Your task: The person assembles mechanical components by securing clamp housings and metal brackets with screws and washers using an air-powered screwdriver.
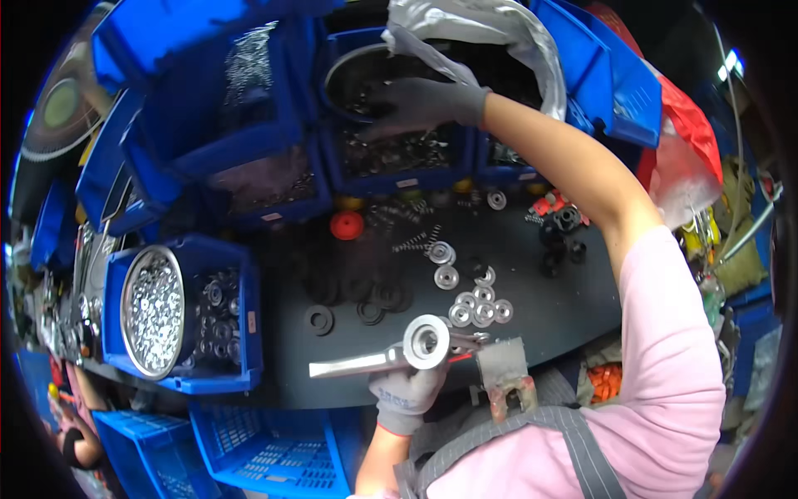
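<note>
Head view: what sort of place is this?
Probably a workshop bench for assembling small parts: blue bins of metal pieces, loose silver rings on the dark tabletop, and a round-ended metal part in the gloved left hand.

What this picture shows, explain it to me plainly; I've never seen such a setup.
There is no robot here: these are a person's own hands, in grey gloves. The picture comes from a wide fisheye camera worn on the head, looking down, so straight edges look bent. The left hand holds a silvery metal part with a long arm and round, ringed end. The right hand reaches among blue bins of small parts; whether it grips anything is unclear. On the dark tabletop lie black rings, silver flanged discs, coil springs and a red round piece.
</note>
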`<move>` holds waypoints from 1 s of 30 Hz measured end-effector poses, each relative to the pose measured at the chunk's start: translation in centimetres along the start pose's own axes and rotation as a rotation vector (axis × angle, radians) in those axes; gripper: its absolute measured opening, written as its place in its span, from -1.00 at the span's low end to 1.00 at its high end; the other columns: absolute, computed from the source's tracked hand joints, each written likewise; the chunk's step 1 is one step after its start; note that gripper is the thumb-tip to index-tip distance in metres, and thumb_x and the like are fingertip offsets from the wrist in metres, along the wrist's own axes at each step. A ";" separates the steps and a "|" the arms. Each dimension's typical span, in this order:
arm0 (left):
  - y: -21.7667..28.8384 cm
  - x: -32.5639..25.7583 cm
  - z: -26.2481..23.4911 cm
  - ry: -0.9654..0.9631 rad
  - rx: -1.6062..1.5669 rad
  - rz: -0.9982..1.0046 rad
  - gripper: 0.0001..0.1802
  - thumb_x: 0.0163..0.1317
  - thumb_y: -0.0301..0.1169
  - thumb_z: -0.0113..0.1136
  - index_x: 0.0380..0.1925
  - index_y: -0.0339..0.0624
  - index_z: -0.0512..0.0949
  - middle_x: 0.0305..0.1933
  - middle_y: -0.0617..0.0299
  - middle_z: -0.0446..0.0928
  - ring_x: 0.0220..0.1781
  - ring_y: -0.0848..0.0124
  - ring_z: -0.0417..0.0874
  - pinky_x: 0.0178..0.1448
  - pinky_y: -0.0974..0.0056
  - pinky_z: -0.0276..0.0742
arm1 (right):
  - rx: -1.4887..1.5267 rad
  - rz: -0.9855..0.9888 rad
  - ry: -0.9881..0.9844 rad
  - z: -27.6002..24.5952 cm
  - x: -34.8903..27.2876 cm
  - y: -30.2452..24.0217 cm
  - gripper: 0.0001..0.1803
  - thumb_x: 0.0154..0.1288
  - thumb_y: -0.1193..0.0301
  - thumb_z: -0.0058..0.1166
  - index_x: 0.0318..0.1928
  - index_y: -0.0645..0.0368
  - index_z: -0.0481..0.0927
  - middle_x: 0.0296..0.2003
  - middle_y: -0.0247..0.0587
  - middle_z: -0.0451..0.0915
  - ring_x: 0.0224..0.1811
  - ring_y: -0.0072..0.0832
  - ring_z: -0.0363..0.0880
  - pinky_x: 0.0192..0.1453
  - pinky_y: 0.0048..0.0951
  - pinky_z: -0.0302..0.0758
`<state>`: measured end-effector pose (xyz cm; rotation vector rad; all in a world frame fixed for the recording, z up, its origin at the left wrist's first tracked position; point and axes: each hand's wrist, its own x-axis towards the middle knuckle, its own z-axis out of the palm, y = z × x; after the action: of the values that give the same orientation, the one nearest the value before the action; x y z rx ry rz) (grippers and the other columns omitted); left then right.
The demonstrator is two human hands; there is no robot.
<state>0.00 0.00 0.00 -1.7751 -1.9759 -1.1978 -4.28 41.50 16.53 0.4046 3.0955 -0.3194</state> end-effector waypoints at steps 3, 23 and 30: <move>0.4 0.5 -0.2 0.040 0.021 0.025 -0.41 -0.07 -0.46 0.64 0.07 0.16 0.80 -0.09 0.14 0.82 -0.17 0.00 0.88 -0.15 0.02 0.79 | -0.055 0.078 0.053 -1.3 -1.4 -1.2 -0.27 0.58 -0.27 0.22 0.32 0.11 0.77 0.25 0.36 0.73 0.30 0.19 0.73 0.46 0.05 0.60; 1.4 0.2 1.9 -0.007 0.075 0.055 -0.28 0.03 -0.46 0.73 0.27 -0.05 0.70 0.15 -0.09 0.78 0.05 -0.20 0.84 0.05 -0.10 0.80 | 0.138 0.377 0.317 15.3 -34.6 -6.9 -0.59 0.41 0.05 0.47 -0.36 0.12 0.69 -0.39 -0.07 0.70 -0.35 -0.08 0.74 -0.22 -0.07 0.61; 1.6 -1.0 2.6 -0.063 0.164 0.043 -0.16 0.06 -0.52 0.67 0.43 -0.03 0.65 0.16 -0.01 0.78 0.12 -0.15 0.83 0.13 -0.09 0.77 | 0.194 0.303 0.508 14.4 -41.5 -7.0 -0.50 0.37 0.09 0.46 0.20 0.05 0.77 0.35 0.12 0.65 0.39 0.10 0.64 0.51 0.03 0.56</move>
<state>2.57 0.95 -1.71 -1.7834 -1.9963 -0.9480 33.69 21.46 5.08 1.1062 3.4068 -0.5929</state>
